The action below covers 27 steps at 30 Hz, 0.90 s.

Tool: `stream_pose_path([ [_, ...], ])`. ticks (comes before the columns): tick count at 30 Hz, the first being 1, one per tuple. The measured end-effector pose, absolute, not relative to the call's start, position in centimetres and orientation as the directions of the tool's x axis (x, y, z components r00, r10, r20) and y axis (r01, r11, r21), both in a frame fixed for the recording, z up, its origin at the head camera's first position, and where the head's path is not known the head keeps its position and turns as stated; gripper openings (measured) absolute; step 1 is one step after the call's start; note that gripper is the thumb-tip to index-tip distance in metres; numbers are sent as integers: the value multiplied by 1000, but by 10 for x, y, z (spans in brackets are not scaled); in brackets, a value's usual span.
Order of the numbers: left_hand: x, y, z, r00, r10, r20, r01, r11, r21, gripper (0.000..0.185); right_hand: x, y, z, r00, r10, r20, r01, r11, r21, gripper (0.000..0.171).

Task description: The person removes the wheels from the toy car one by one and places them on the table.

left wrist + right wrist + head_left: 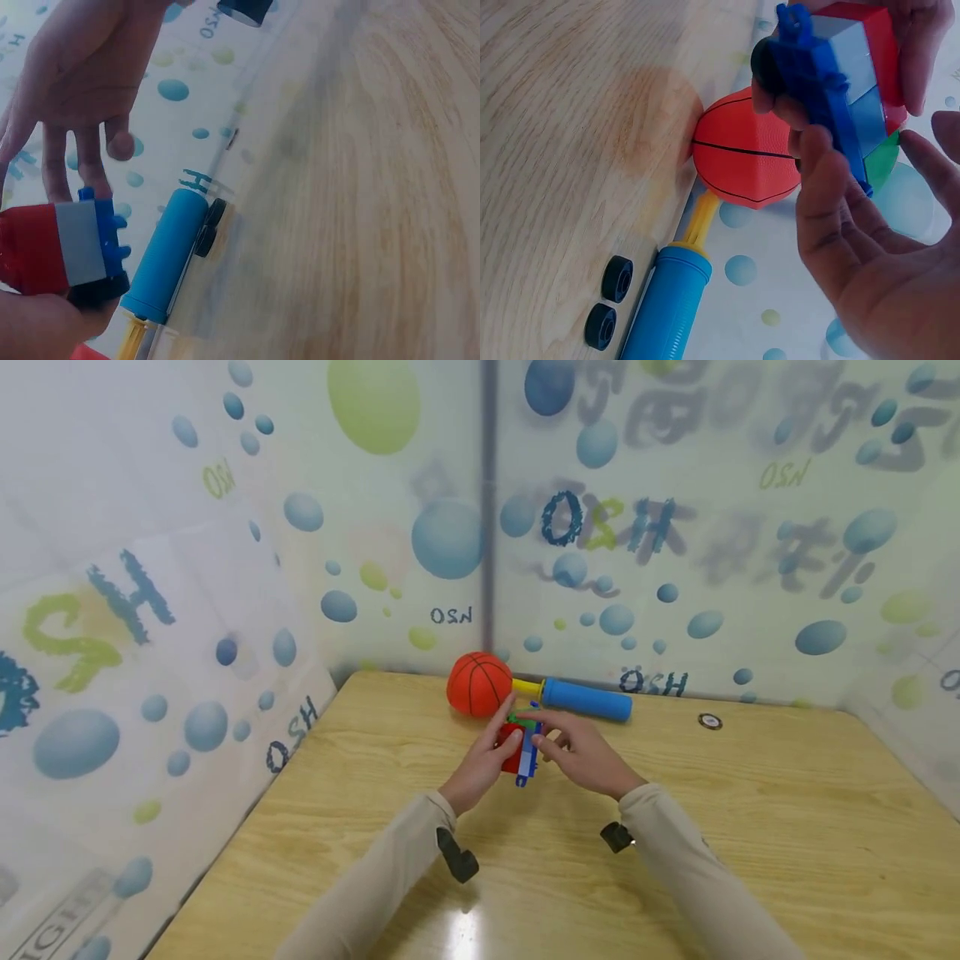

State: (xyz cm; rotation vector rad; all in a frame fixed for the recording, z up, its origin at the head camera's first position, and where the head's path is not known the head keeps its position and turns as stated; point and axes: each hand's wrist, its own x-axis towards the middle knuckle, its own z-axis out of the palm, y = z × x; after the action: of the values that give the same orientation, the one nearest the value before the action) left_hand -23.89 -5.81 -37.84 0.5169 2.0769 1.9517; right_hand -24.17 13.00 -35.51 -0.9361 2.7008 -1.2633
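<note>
A toy car of building blocks [527,749] is held up between both hands, over the table. Its blue wheeled base faces right in the head view, with red, grey, blue and green blocks [883,161] on it. My left hand [483,760] grips the red block side [34,244], its thumb across the red. My right hand [588,752] pinches the far end, index fingertip at the green block and thumb by the blue base. A black wheel [763,64] shows under the base in the right wrist view.
Behind the hands, a red toy basketball [478,683] rests against the wall beside a blue pump [588,699] with a yellow end. Two loose black wheels [617,279] stand near the pump in the right wrist view. A small round chip [710,721] lies farther right.
</note>
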Motion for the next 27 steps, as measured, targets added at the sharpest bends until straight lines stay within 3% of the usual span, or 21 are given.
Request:
stream_pose_path([
  [7, -239, -52, -377, -916, 394, 78, 110, 58, 992, 69, -243, 126, -358, -824, -512, 244, -511, 483, -711, 40],
  [14, -247, -50, -382, -943, 326, 67, 128, 170, 977, 88, -239, 121, -357, -874, -454, 173, -406, 486, -774, 35],
  [20, -251, -44, -386, -976, 206, 72, 140, 342, 929, 102, -249, 115, -372, -870, -426, 247, -442, 452, -775, 35],
  [27, -250, -37, -391, -979, 140, 150, 201, 504, 840, 104, -249, 110, -378, -889, -404, 214, -394, 440, -807, 43],
])
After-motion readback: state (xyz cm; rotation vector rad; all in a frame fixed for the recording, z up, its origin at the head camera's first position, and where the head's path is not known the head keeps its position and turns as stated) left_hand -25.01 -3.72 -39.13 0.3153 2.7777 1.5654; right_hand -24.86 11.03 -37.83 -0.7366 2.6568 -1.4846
